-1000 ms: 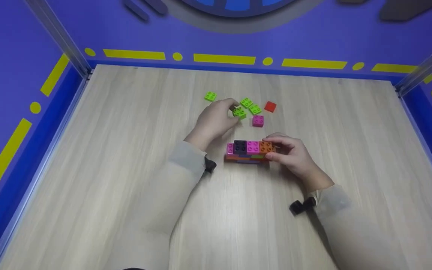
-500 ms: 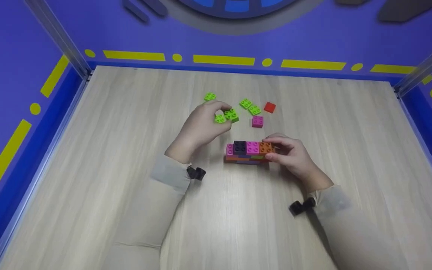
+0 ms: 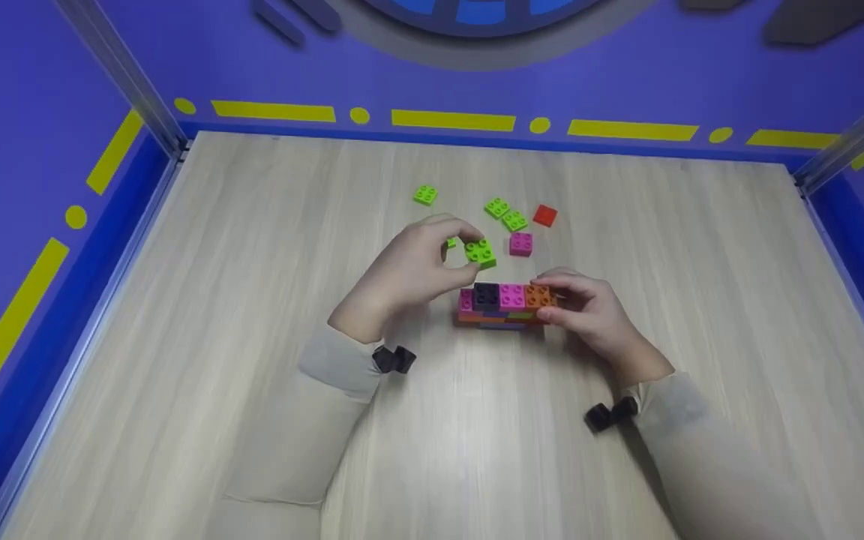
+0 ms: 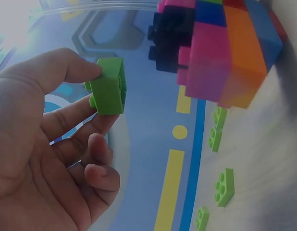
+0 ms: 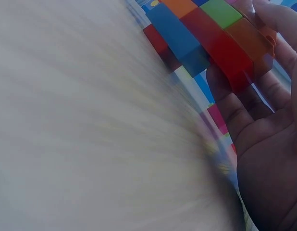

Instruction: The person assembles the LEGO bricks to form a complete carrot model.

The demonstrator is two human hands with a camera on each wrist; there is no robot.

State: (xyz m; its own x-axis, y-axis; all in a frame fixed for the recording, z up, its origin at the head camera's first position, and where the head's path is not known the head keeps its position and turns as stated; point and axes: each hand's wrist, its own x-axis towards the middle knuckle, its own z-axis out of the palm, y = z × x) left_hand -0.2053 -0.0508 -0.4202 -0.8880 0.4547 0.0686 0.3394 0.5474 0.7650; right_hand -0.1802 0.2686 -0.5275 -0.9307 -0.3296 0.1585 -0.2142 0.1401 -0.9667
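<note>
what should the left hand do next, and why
Probably lower the held green block onto the bare pink studs at the left end of the stack: the left hand pinches it studs-up nearby, while the right hand grips the opposite end.

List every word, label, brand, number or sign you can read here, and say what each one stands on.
None can be read in any view.
Back wall: only shapes, such as yellow bars and dots, no lettering.
Green block and brick stack: no print visible; any marks on the studs would be too small to read.
</note>
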